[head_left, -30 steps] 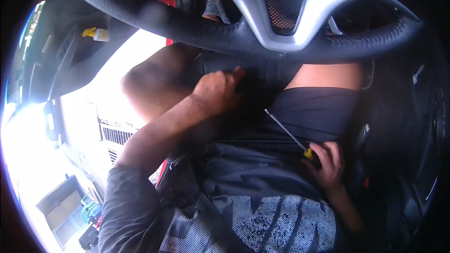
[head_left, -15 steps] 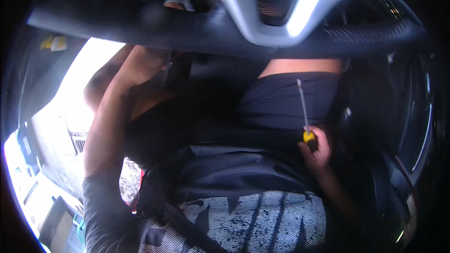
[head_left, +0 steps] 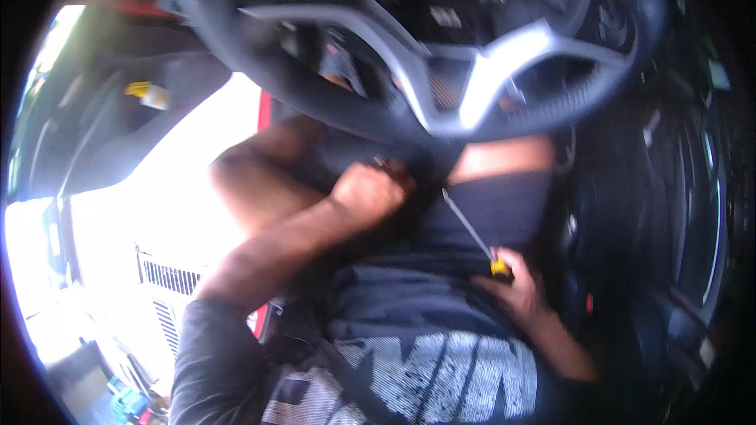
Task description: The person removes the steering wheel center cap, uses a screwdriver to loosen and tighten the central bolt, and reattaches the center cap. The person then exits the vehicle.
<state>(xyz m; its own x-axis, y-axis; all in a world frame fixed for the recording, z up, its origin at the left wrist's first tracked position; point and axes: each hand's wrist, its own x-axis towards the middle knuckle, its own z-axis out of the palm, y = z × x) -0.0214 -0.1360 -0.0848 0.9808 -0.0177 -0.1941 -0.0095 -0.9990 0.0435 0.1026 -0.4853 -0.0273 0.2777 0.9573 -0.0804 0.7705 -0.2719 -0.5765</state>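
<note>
Screwdriver (head_left: pixel 476 234) lies in the right hand (head_left: pixel 523 286), fingers curled round its handle, tip ahead-left of them. The left hand (head_left: pixel 367 192) curls, its hold unclear; likely a readying step, next needing the tip aimed.

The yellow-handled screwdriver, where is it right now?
In the head view, the screwdriver is right of centre, its handle in the right hand, its shaft pointing up-left over the dark shorts, below the steering wheel.

Left hand (head_left: pixel 370 191): blurred, grip impossible to read!
Screwdriver (head_left: pixel 470 226): handle partly swallowed by right hand (head_left: pixel 517 282)!
Steering wheel (head_left: pixel 504 63): beyond left hand, smeared, top cut off!
</note>
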